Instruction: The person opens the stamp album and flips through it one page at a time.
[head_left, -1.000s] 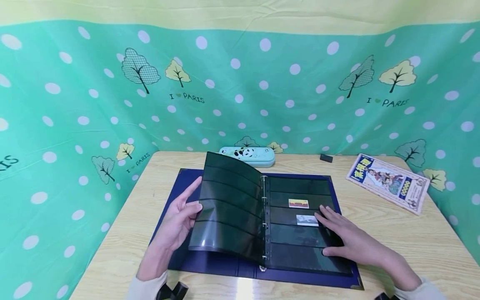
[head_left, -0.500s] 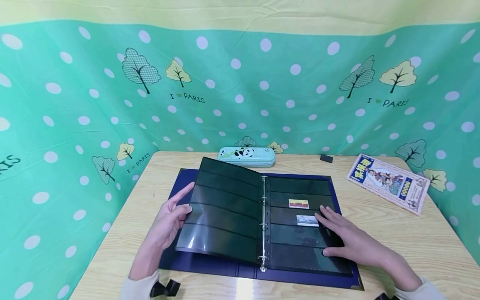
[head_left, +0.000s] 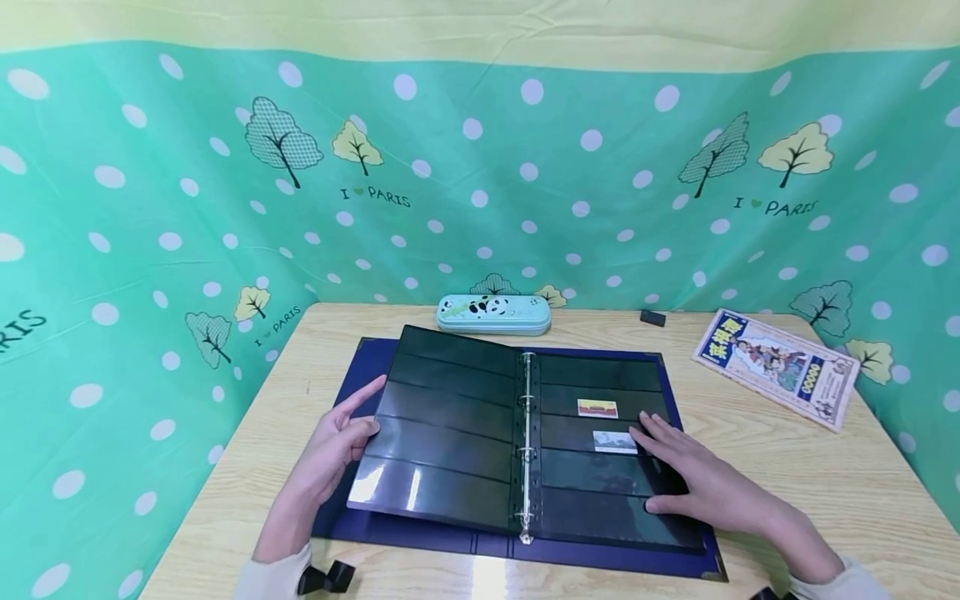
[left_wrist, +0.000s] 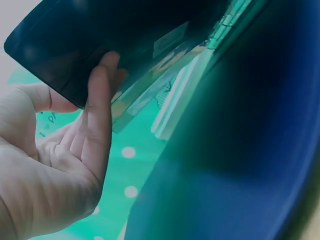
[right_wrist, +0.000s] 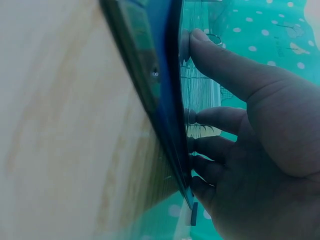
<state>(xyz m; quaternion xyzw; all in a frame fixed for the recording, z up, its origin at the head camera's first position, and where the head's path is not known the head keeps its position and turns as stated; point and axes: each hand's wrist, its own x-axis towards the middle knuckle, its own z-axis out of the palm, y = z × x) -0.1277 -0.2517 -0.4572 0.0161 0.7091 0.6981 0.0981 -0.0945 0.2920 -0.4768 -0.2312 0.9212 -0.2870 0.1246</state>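
A dark blue stamp album (head_left: pixel 495 543) lies spread on the table, with metal rings along its spine. My left hand (head_left: pixel 328 454) pinches the outer edge of a black stock page (head_left: pixel 442 433), thumb on one face and fingers behind it. That page is tilted, raised above the left cover. In the left wrist view the left hand (left_wrist: pixel 75 145) shows the fingers under the page. My right hand (head_left: pixel 697 475) rests with spread fingers on the right page (head_left: pixel 592 517). Two stamps sit in this page's strips: a red and yellow stamp (head_left: pixel 597 408) and a grey stamp (head_left: pixel 615 442) beside the fingertips.
A light blue panda pencil case (head_left: pixel 495 315) lies behind the album. A small black block (head_left: pixel 652 317) is at the table's back edge. To the right lies a booklet with a colourful cover (head_left: pixel 776 367). A green dotted curtain (head_left: pixel 480 167) hangs behind the wooden table (head_left: pixel 247 467).
My left hand has moved left and slightly down with the page, which now leans lower toward the left cover. The ring spine has come into fuller view. My right hand has stayed still.
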